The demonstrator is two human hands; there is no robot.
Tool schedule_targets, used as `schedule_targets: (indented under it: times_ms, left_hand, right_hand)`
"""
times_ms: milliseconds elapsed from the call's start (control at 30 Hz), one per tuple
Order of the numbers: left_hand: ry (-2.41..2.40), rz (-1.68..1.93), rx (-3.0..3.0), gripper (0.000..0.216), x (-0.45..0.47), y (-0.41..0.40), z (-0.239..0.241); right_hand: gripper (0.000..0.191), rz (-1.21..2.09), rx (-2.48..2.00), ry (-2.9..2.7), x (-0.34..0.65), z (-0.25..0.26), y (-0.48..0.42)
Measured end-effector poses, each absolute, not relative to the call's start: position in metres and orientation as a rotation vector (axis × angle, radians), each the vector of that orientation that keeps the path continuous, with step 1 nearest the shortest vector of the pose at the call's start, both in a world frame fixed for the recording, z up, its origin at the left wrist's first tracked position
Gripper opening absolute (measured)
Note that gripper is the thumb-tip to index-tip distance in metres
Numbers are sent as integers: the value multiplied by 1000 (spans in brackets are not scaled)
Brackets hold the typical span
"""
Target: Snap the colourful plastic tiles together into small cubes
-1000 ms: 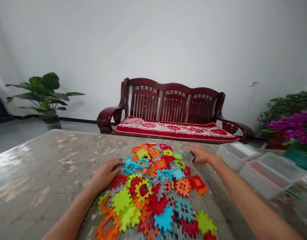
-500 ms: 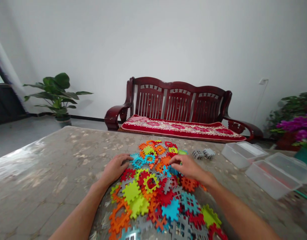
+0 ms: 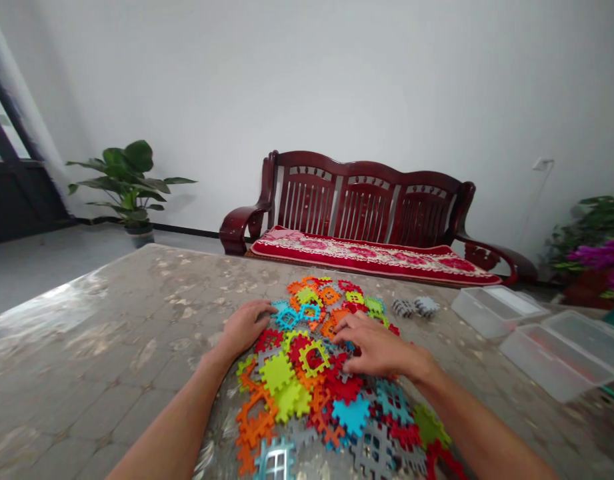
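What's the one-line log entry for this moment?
left hand resting on tile pile edge | right hand on pile middle | two grey pieces apart

Both forearms are reaching forward, bare; the left hand [image 3: 245, 327] is lying palm down, the right hand [image 3: 374, 347] is spreading its fingers downward.

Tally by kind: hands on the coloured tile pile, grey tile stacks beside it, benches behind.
Hands on colourful plastic tile pile: 2 (left hand, right hand)
Grey toothed tile stacks: 2
Dark red wooden bench: 1
Total: 5
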State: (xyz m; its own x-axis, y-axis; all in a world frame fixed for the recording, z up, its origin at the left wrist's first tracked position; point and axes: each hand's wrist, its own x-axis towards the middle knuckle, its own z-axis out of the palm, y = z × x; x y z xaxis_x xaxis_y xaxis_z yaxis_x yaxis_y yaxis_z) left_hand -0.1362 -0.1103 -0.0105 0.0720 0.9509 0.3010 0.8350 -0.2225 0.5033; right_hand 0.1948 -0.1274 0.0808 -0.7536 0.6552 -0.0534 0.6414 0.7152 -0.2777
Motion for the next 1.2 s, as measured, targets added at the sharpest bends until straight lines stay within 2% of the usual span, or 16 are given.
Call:
schedule_targets:
  times_ms: [233, 300, 433, 500, 600, 733, 867, 1033, 1200]
  left_hand:
    - [1823, 852, 2161, 36, -137, -110, -11]
    - [1821, 856, 2165, 36, -137, -110, -11]
    - [1818, 863, 2167, 36, -137, -110, -10]
    - [1814, 867, 2163, 35, -137, -110, -10]
    - [1822, 861, 2150, 35, -137, -110, -9]
    - [1817, 850, 2162, 35, -139, -108, -12]
    - [1794, 859, 2184, 36, -142, -106, -17]
    - [1807, 874, 2176, 36, -143, -104, -20]
    - [1806, 872, 2171, 36, -143, -105, -18]
  right_hand:
    - [13, 444, -1143, -2734, 203, 68, -127]
    - [16, 466, -1159, -2697, 206, 68, -128]
    - [49, 590, -1104, -2760, 214, 74, -133]
    - [54, 622, -1087, -2795, 217, 77, -133]
    - [50, 594, -1102, -2797, 216, 77, -132]
    - [28, 551, -1085, -2691, 215, 74, -128]
    - [14, 718, -1157, -2407, 226, 71, -122]
    - [21, 658, -1158, -1997, 253, 56, -107]
    - [34, 731, -1273, -1921, 270, 26, -97]
